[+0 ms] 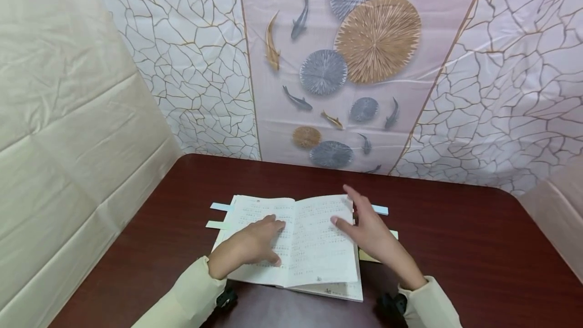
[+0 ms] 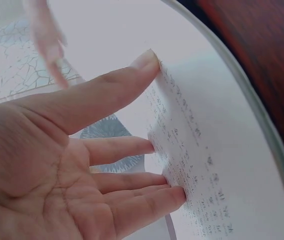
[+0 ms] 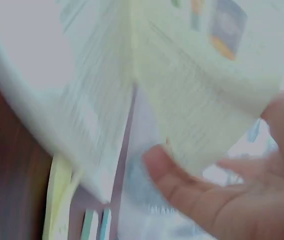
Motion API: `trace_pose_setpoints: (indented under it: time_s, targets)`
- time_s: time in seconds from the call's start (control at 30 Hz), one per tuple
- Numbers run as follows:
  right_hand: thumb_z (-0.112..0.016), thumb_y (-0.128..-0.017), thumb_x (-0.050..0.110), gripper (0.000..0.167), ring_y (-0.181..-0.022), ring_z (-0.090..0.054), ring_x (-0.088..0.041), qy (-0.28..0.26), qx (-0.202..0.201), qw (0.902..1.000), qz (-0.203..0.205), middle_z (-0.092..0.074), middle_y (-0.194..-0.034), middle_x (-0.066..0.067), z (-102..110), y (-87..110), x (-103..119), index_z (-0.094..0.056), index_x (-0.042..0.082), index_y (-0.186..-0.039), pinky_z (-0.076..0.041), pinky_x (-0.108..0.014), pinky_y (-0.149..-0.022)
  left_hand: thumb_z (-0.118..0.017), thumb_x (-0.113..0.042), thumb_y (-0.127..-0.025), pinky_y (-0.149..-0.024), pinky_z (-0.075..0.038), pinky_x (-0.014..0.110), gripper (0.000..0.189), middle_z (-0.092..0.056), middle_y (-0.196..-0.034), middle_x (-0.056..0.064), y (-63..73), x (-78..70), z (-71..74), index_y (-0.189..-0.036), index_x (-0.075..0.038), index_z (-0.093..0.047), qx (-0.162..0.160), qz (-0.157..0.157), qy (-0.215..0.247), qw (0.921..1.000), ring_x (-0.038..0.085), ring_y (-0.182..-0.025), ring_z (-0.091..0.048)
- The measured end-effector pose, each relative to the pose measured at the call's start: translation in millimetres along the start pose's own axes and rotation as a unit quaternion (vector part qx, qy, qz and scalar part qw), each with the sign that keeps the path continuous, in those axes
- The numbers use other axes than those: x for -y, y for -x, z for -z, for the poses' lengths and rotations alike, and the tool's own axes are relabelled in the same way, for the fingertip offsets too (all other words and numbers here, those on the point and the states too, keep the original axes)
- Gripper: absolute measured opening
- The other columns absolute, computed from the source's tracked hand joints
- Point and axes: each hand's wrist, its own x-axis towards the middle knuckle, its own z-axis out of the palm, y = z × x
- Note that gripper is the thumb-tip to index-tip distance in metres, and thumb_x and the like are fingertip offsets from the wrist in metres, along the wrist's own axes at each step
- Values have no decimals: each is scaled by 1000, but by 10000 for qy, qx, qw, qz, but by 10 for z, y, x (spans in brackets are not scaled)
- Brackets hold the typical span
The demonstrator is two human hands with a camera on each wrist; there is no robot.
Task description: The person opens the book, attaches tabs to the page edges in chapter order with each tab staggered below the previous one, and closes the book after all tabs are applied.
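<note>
An open book [image 1: 319, 262] with printed pages lies on the table. My left hand [image 1: 257, 242] is over its left page, fingers spread; the left wrist view shows the fingertips [image 2: 174, 197] and thumb touching the printed paper. At the right page's outer edge is my right hand [image 1: 371, 234], its thumb apart from long, extended fingers. A page with a small coloured picture [image 3: 227, 30] stands raised in the blurred right wrist view. There the right thumb [image 3: 162, 165] overlaps the page's lower part, and a finger meets its edge.
Blue tabs [image 1: 220, 207] and pale green tabs [image 1: 218, 225] stick out on the book's left, with more on its right. A yellow piece [image 1: 368, 256] shows below the right hand. The dark red table [image 1: 455, 227] ends at a patterned cloth wall [image 1: 205, 65].
</note>
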Motion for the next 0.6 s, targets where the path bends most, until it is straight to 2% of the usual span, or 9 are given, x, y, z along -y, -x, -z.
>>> trace_pose_setpoints:
  time_s: [0.1, 0.17, 0.27, 0.3, 0.33, 0.37, 0.43, 0.53, 0.6]
  targets:
    - [-57, -111, 28, 75, -133, -54, -41, -1439, -417, 9877, -453, -26, -166, -24, -41, 27, 83, -12, 15, -170, -51, -54, -100, -93, -14, -80, -123, -33, 56, 84, -40, -165, 23, 34, 14, 6, -152, 0, -53, -36, -25, 120, 9999, 37, -156, -33]
    - [-47, -115, 27, 66, -131, -55, -34, -2538, -434, 9624, -859, -28, -164, -20, -87, 64, 83, -12, 17, -169, -52, -49, -99, -92, -14, -80, -123, -32, 56, 83, -39, -165, 22, 30, 4, -11, -152, -1, -53, -27, -35, 175, 9998, 36, -157, -32]
    - [-35, -117, 26, 59, -128, -55, -24, -3582, -97, 9262, -1176, -34, -159, -21, -185, 136, 50, -10, 7, -167, -53, -40, -98, -91, -15, -82, -123, -32, 55, 81, -38, -166, 21, 19, -3, -37, -152, -2, -53, -28, -57, 156, 9999, 36, -157, -32]
    - [-32, -117, 26, 57, -128, -55, -26, -3822, 118, 9169, -1139, -35, -157, -24, -222, 157, 35, -12, 2, -164, -54, -40, -98, -91, -15, -82, -123, -32, 54, 81, -38, -166, 21, 11, -1, -46, -152, -3, -54, -32, -73, 135, 9999, 36, -157, -32]
    - [-30, -118, 30, 59, -131, -55, -29, -3890, 330, 9146, -1052, -34, -157, -28, -255, 179, 23, -11, -2, -164, -54, -41, -100, -91, -16, -82, -123, -33, 54, 80, -39, -166, 21, 6, 2, -50, -152, -3, -54, -49, -121, 87, 9999, 36, -156, -33]
    - [-27, -118, 34, 62, -138, -52, -34, -3797, 579, 9190, -892, -33, -159, -30, -288, 196, 15, -11, -6, -163, -51, -44, -107, -92, -17, -82, -122, -34, 54, 80, -40, -165, 21, 1, 8, -51, -151, -3, -55, -70, -179, 53, 9998, 36, -156, -33]
    - [-23, -118, 39, 67, -149, -39, -43, -3195, 1119, 9399, -433, -26, -165, -32, -348, 233, 7, -12, -9, -163, -40, -54, -118, -92, -17, -82, -122, -35, 54, 79, -43, -163, 21, -3, 40, -53, -150, -4, -56, -139, -341, 29, 9993, 36, -156, -34]
    - [-24, -117, 44, 69, -159, -19, -43, -1556, 1886, 9694, 207, -20, -172, -25, -439, 273, 43, -14, -1, -167, -23, -62, -124, -93, -17, -80, -120, -37, 55, 79, -47, -160, 21, 14, 139, -56, -149, -4, -57, -295, -595, 186, 9976, 37, -153, -39]
    - [-30, -116, 46, 69, -161, -13, -39, -485, 2270, 9714, 505, -16, -174, -20, -495, 307, 85, -15, 5, -169, -19, -64, -125, -92, -17, -81, -119, -38, 56, 78, -50, -157, 21, 38, 226, -50, -149, -4, -57, -401, -732, 497, 9953, 38, -150, -42]
